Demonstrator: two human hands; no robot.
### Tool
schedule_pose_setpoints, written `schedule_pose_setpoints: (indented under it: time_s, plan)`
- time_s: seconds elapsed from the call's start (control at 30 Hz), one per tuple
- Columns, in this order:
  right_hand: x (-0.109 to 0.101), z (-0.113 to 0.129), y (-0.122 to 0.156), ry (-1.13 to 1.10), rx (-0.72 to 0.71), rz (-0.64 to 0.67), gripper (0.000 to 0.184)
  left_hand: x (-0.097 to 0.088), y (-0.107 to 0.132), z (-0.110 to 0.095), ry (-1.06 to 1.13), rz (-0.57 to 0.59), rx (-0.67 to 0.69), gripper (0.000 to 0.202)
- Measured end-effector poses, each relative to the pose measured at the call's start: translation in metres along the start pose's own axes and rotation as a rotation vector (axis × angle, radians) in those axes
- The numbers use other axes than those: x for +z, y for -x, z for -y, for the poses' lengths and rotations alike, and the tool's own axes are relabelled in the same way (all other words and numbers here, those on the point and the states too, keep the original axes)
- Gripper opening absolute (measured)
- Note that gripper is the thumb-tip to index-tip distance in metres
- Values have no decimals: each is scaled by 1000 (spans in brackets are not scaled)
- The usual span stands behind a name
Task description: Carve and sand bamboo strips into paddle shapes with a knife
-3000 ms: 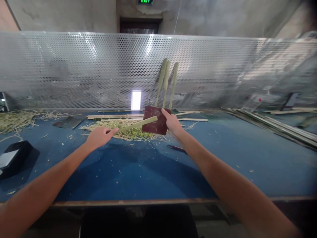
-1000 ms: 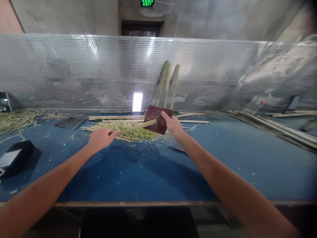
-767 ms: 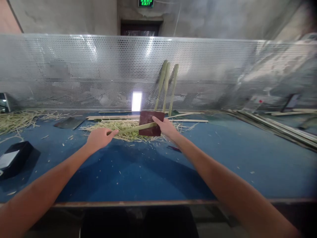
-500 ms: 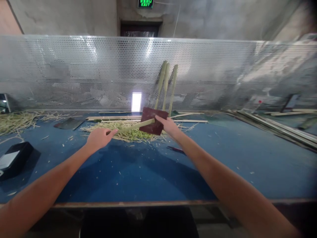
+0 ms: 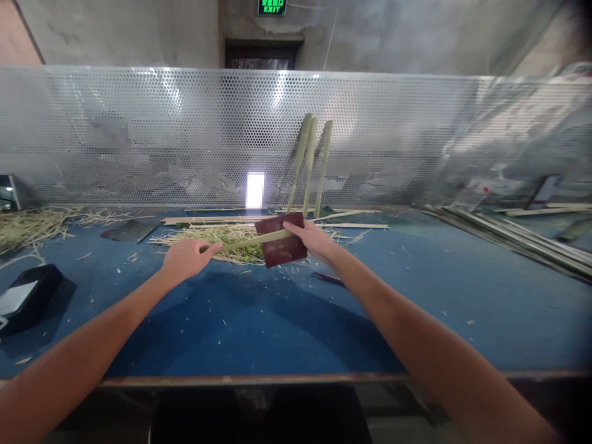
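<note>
My left hand (image 5: 187, 258) grips the near end of a slim bamboo stick (image 5: 245, 242), which runs right and slightly upward over the table. My right hand (image 5: 312, 239) holds a dark red square of sandpaper (image 5: 284, 250), folded or pressed around the far end of the stick. The stick's tip is hidden by the sheet and my fingers. Beneath both hands lies a heap of pale green bamboo shavings (image 5: 208, 237).
Several long bamboo pieces (image 5: 311, 157) lean on a perforated metal screen (image 5: 139, 123) behind the blue table (image 5: 259, 327). Flat strips lie behind the shavings. There are also a black box (image 5: 30, 302), a dark plate (image 5: 129, 230), and long strips (image 5: 522, 237) at right.
My right hand and the sandpaper have slid left and down along the stick. My left hand has stayed nearly in place.
</note>
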State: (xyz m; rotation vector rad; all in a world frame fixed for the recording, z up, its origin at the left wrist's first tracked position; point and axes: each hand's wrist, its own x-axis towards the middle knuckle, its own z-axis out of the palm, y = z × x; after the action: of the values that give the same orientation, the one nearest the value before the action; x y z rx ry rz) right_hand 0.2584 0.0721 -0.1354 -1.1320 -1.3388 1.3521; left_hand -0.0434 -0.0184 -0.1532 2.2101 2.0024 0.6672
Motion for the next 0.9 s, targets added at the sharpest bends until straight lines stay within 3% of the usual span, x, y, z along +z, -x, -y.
schedule_pose_setpoints:
  time_s: [0.17, 0.47, 0.9]
  plan:
    - [-4, 8, 0, 7, -29, -71, 15, -1, 0, 0, -1, -27, 2, 65]
    - [-7, -2, -10, 110, -110, -134, 30, -1, -1, 1, 7, -34, 10, 63]
    - [-11, -3, -6, 399, -286, -292, 42, -2, -2, 2, 20, -40, -4, 63]
